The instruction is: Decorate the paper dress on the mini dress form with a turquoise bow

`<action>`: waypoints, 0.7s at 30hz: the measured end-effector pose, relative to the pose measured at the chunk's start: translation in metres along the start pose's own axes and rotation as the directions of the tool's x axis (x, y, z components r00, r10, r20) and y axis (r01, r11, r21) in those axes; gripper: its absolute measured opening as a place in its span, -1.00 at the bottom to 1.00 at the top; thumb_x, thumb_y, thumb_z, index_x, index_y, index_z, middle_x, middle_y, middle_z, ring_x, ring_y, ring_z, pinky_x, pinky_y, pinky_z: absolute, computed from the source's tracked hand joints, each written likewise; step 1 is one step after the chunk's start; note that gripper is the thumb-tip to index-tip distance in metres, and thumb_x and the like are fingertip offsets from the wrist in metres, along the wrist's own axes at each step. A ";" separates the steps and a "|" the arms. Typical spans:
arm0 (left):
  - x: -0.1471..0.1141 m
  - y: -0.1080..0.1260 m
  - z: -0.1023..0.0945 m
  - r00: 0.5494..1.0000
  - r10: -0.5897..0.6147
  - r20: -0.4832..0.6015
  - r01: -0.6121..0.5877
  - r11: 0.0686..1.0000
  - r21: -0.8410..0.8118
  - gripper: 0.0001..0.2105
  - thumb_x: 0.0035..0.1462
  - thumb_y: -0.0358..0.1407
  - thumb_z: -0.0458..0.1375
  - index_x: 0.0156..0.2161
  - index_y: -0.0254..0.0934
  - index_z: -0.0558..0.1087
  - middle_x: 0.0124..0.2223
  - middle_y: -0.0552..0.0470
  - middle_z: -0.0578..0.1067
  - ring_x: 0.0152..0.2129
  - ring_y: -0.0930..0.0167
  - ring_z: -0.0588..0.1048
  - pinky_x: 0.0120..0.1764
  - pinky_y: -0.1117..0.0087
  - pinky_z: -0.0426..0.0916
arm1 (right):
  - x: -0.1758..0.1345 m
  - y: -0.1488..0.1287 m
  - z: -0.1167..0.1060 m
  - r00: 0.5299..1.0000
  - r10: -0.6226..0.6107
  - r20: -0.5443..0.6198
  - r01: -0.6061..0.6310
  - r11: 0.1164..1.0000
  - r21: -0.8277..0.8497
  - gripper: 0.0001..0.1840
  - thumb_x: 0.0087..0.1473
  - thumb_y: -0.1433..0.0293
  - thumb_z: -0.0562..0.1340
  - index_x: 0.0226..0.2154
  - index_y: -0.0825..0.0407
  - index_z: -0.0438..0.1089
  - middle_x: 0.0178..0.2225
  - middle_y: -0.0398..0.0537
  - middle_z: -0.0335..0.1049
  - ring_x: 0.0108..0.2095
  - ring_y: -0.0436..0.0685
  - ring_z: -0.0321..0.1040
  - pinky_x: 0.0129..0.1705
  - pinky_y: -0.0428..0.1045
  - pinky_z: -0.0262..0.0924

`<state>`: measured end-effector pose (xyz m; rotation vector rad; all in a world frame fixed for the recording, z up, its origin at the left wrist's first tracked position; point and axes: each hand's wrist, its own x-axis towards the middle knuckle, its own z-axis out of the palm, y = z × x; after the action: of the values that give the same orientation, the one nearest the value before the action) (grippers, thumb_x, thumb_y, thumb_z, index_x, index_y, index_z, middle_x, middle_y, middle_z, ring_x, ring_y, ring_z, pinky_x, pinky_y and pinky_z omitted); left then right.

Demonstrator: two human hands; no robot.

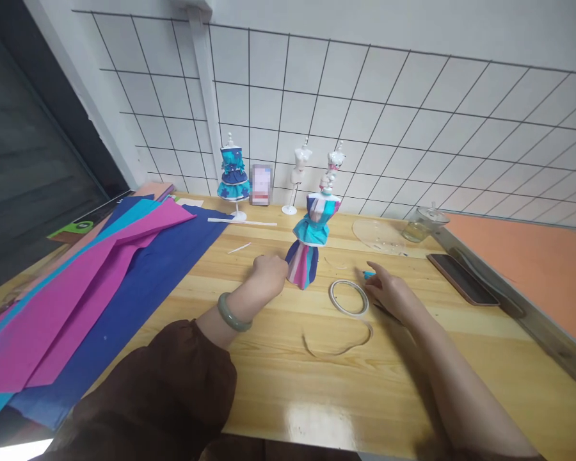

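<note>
Paper-dressed mannequin (pixel 310 240), a small dress form in striped blue, pink and white paper, stands upright near the middle of the wooden tabletop (pixel 278 378). The left hand (pixel 269 272) is curled closed against the hem of the skirt, apparently gripping the base there. The right hand (pixel 388 291) lies open, fingers stretched, touching a small blue scrap (pixel 368 274) just beside a tape ring (pixel 349 297). The figure looks very light and top-heavy, its paper skirt thin, soft and easily creased or torn. Holding low, at the stand under the skirt, seems safest; pinching the paper would likely crush it.
</note>
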<state>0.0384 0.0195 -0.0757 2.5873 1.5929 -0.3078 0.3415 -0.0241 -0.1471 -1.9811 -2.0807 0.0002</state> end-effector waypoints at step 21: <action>-0.002 0.002 0.002 1.000 0.006 -0.019 -0.007 0.999 -0.040 -0.76 0.06 -0.53 0.04 -0.22 -0.40 0.52 -0.21 -0.30 0.54 -0.21 0.17 0.52 -0.25 0.25 0.40 | 0.000 -0.003 0.005 0.998 0.058 0.015 -0.059 0.998 0.031 -0.65 0.05 0.47 0.01 -0.07 0.10 0.24 -0.40 0.01 0.48 -0.39 0.14 0.41 -0.33 -0.03 0.20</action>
<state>0.0393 0.0170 -0.0770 2.5722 1.5797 -0.2485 0.3372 -0.0234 -0.1516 -2.0288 -2.0180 0.0579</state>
